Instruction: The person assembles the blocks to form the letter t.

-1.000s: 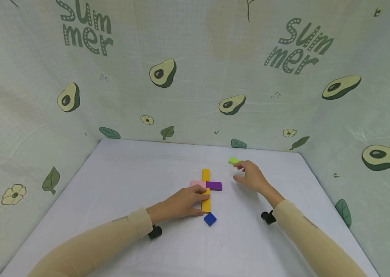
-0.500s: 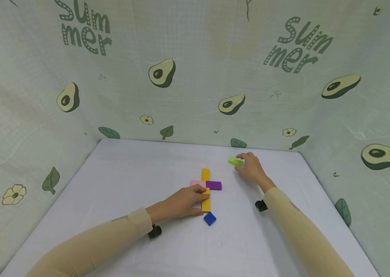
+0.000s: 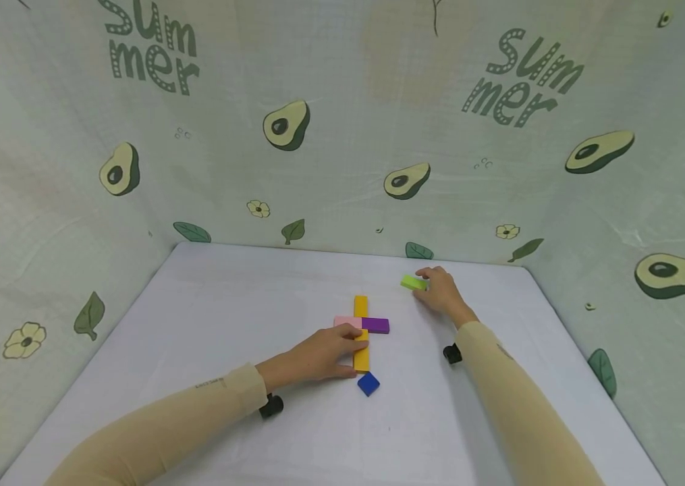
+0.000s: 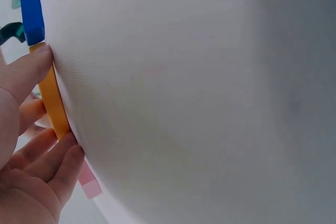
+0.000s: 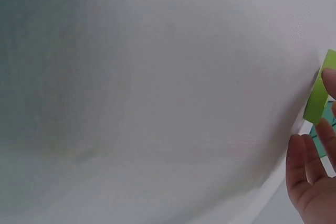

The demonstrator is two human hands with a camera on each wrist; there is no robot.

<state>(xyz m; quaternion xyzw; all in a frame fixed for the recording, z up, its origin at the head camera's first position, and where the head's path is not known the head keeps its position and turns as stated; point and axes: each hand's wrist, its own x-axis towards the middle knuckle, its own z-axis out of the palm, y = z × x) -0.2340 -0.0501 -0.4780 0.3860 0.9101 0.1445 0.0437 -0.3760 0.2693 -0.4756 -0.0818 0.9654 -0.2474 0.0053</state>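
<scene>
My left hand (image 3: 320, 354) holds the nearer yellow block (image 3: 362, 361), its thumb at one end and fingers at the other, as the left wrist view shows. Just nearer to me lies a blue block (image 3: 369, 384), turned cornerwise in the head view. Beyond the held block are a pink block (image 3: 347, 321) and a purple block (image 3: 375, 326) side by side, with another yellow block (image 3: 361, 306) behind them. Farther right, my right hand (image 3: 441, 291) pinches a lime green block (image 3: 412, 282) between thumb and fingers on the tabletop; part of that block is covered.
A white cloth (image 3: 208, 290) covers the table. Pale fabric walls (image 3: 342, 196) printed with avocados and leaves rise behind it and at both sides. Each wrist carries a small black camera (image 3: 271, 406).
My right hand has moved forward and left to the lime green block and taken hold of it. The left hand and the other blocks stay where they were.
</scene>
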